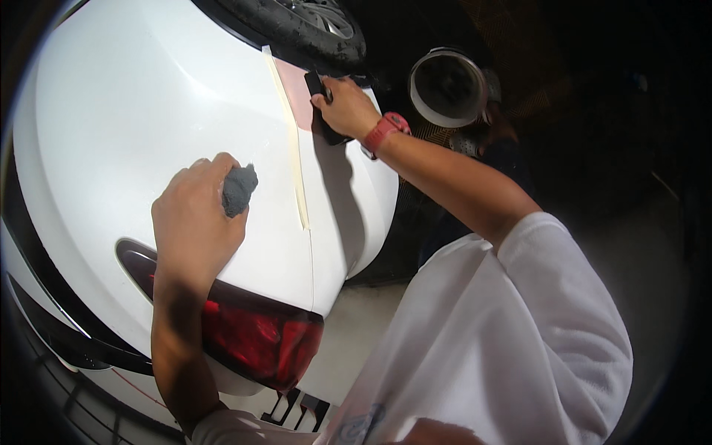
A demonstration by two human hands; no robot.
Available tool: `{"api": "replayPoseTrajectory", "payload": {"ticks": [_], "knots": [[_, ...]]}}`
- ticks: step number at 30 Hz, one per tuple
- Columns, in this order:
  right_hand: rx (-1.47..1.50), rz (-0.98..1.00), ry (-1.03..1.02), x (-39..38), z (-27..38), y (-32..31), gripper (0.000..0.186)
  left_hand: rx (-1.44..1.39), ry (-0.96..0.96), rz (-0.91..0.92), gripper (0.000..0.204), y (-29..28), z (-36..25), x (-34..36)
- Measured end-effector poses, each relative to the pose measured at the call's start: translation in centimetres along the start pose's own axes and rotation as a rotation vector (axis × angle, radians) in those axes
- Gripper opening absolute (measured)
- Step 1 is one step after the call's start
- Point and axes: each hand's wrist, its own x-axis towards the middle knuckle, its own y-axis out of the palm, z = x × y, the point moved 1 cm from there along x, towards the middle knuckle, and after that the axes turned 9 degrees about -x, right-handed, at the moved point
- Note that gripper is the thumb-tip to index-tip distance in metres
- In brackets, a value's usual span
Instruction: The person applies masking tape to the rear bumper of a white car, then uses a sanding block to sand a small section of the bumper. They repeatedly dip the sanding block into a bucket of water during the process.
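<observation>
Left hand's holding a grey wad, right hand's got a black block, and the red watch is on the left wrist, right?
No: the head view shows the red watch on the right wrist. The left hand holds the grey wad; the right hand, the black block.

White car rear quarter panel [111, 148], left to centre of frame. On it: cream masking tape strip [294, 141], upper centre; pink patch [295, 93] right alongside; black block [328, 129] at patch's right edge.

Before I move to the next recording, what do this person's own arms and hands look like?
The left hand and right hand are ungloved. A red wristwatch circles the right wrist; the left wrist has none. The short sleeves are white, and both forearms are bare.
</observation>
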Motion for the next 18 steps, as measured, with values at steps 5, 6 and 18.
{"api": "replayPoseTrajectory", "payload": {"ticks": [5, 6, 18], "knots": [[0.103, -0.051, -0.161, -8.0, 2.3, -0.1, 0.053, 0.017, -0.018, 0.014, 0.028, 0.5, 0.2, -0.5], [0.111, -0.043, -0.154, -7.1, 2.2, -0.2, 0.052, 0.011, -0.024, 0.025, 0.028, 0.5, 0.3, -0.6], [0.106, -0.032, -0.114, -6.6, 2.6, -0.7, 0.052, 0.021, -0.024, 0.031, 0.031, 0.5, 0.3, -0.3]]}}
